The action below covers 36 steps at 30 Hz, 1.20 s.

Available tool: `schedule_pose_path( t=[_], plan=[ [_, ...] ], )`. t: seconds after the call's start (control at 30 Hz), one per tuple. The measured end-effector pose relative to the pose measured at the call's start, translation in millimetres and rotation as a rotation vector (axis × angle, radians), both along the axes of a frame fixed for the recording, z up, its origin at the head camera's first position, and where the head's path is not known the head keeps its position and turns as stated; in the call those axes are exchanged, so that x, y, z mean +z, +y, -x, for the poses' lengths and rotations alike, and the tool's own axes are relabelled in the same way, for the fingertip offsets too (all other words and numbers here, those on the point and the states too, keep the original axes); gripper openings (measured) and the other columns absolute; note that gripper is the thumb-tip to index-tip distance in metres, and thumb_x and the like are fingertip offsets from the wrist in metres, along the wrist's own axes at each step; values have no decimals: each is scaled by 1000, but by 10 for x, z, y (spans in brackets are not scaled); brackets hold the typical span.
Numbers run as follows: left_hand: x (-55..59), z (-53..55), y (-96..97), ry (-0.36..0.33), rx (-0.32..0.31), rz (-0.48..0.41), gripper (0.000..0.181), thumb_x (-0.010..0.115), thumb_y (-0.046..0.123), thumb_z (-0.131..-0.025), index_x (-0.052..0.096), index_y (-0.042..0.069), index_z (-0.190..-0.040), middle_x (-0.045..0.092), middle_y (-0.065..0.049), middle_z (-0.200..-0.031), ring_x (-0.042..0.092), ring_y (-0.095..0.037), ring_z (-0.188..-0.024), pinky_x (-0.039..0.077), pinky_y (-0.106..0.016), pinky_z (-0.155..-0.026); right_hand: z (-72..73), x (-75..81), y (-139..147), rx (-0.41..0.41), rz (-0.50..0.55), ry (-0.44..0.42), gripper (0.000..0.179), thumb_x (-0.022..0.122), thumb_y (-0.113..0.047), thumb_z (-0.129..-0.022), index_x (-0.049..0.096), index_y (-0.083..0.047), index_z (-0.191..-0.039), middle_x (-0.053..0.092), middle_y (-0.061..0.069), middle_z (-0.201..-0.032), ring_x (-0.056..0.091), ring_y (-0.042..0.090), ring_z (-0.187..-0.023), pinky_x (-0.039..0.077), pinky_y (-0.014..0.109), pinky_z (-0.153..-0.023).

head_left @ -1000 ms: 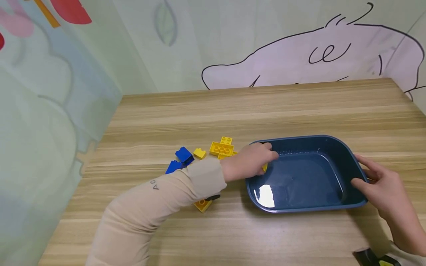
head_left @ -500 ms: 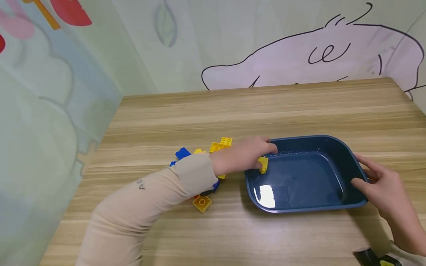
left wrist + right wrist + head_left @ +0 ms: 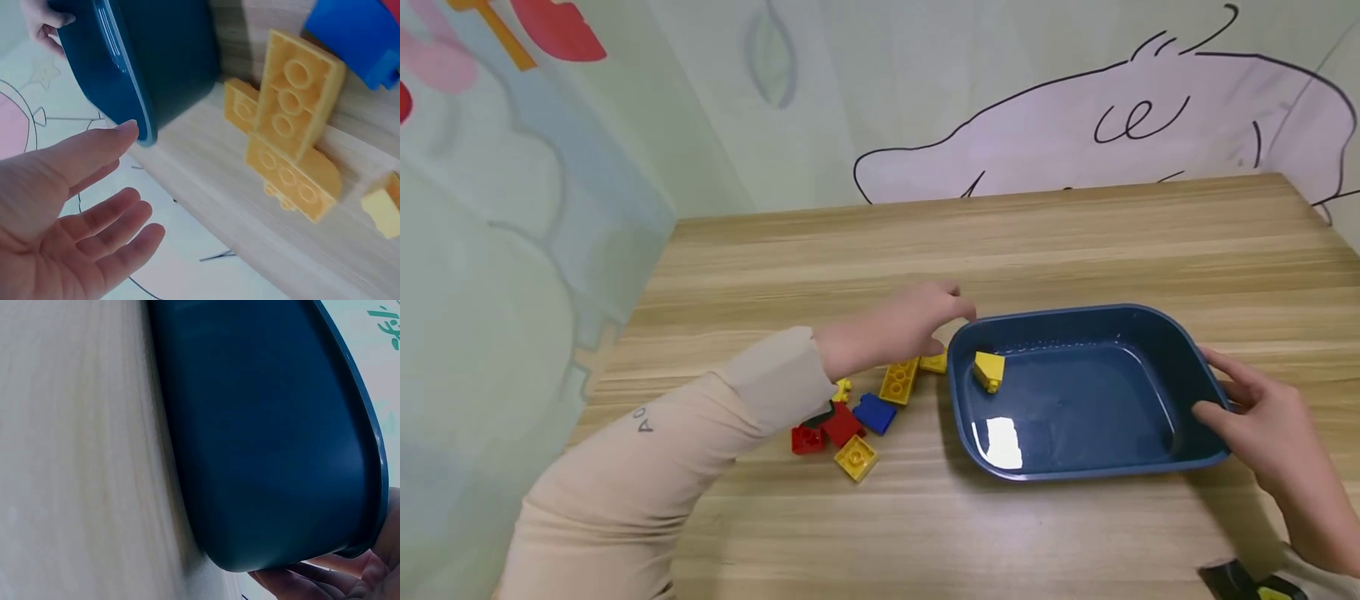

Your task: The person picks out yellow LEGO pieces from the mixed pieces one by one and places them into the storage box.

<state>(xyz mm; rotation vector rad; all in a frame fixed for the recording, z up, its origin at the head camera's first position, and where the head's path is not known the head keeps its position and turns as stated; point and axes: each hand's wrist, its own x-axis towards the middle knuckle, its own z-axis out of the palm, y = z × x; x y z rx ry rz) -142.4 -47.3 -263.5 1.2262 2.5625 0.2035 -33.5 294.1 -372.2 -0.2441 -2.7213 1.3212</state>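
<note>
A dark blue plastic tub [image 3: 1075,477] stands on the table, and one yellow toy brick [image 3: 989,371] lies inside at its left end. The left hand [image 3: 902,325] is over the yellow bricks beside the tub's left rim; in the left wrist view its fingers are loosely spread and hold nothing. Several yellow bricks [image 3: 300,94] lie below that hand. At the tub's right end, the right hand [image 3: 1262,425] grips the wall, thumb inside and fingers outside.
Nearer the front lie a blue brick [image 3: 875,413], red bricks [image 3: 842,425] and another yellow brick [image 3: 857,458]. The left sleeve [image 3: 647,450] covers part of the table [image 3: 1000,542]. A wall with printed drawings [image 3: 1037,125] rises behind the table.
The left hand has let go of the yellow brick, which now lies in the tub, and has moved left out over the rim. The right hand has stayed in place.
</note>
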Motion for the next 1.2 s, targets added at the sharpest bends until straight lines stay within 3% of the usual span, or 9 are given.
schedule_pose_path(
  t=[0.33,0.53,0.7,1.07,1.2],
  plan=[
    [-5,23,-221,-10,108,7,45,71,1,-80,59,9,-122,56,-10,-120,54,-21,-105,46,-27,-89,-4,24,-23,2,-6,-12,60,58,8,-79,38,9,-136,48,43,-113,49,-16,-69,49,18,-48],
    [-56,111,-329,6,141,28,45,72,-3,-77,61,6,-120,57,-13,-120,55,-23,-105,46,-30,-91,-9,8,-16,10,2,-10,60,57,8,-80,38,8,-137,48,44,-113,51,-14,-69,50,19,-48],
    [-138,185,-430,23,153,40,46,73,-4,-75,62,4,-119,58,-15,-118,55,-25,-103,45,-32,-91,-10,-6,-7,10,4,-4,60,58,8,-79,39,8,-136,48,43,-113,51,-15,-69,50,19,-48],
    [-331,224,-521,-38,175,7,46,69,-10,-76,62,5,-118,56,-15,-115,52,-24,-97,46,-31,-89,-9,-31,15,6,2,8,61,58,9,-78,40,6,-136,51,43,-110,52,-13,-68,50,19,-48],
    [-424,238,-523,-61,179,-13,46,67,-12,-77,61,5,-119,56,-14,-115,52,-23,-98,45,-30,-90,0,-45,35,7,19,21,61,60,9,-78,43,2,-136,62,28,-99,54,-13,-69,50,20,-48]
  ],
)
